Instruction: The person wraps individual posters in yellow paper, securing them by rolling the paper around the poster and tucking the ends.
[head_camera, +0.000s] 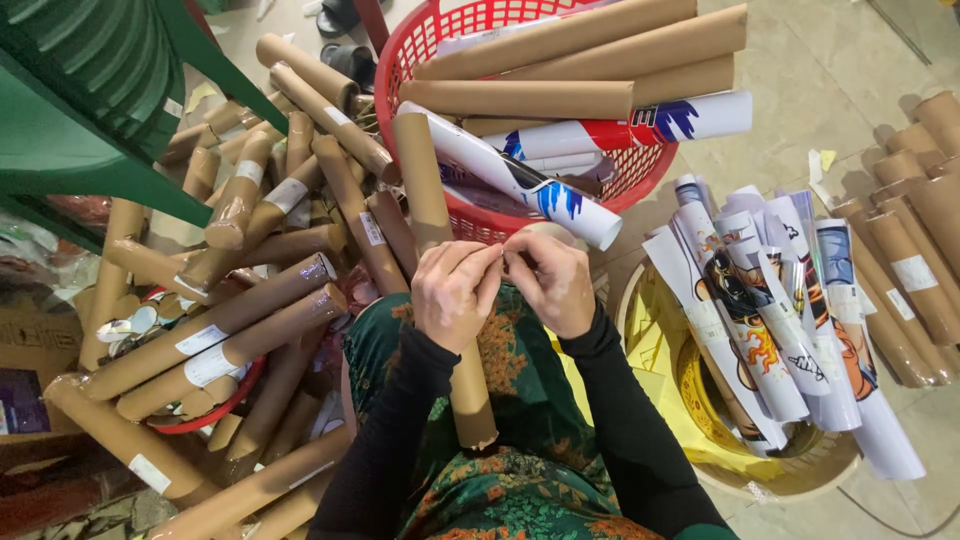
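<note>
Green floral fabric (520, 480) covering the lap is seen nearest the camera, at 6 o'clock, with 2 black sleeves (400, 440) over it. Across the lap a brown cardboard tube (440, 290) is laid, running from 12 o'clock down to 6 o'clock. The left hand (455, 292) is curled over this tube, and the right hand (552, 282) is brought against it; the fingertips of both are pinched together at something too small to be made out, so what is grasped cannot be told.

At 9 o'clock a heap of brown wrapped tubes (240, 330) is piled, several marked with small white rectangular labels (205, 365). More labelled brown tubes (905, 260) are lined up at 3 o'clock.

At 12 o'clock a red plastic basket (420, 40) is filled with plain brown tubes (580, 60) and rolled white posters printed in red and blue (620, 130); one such roll (520, 180) is hung over its rim towards the hands. Between 3 and 4 o'clock a round yellow basket (690, 400) is stuffed with rolled white posters bearing colourful cartoon prints (770, 330).

A green plastic chair (80, 100) is seen at 10 o'clock. Beige floor tiles (830, 70) are seen at 1 o'clock, with black sandals (345, 40) placed near 11 o'clock.
</note>
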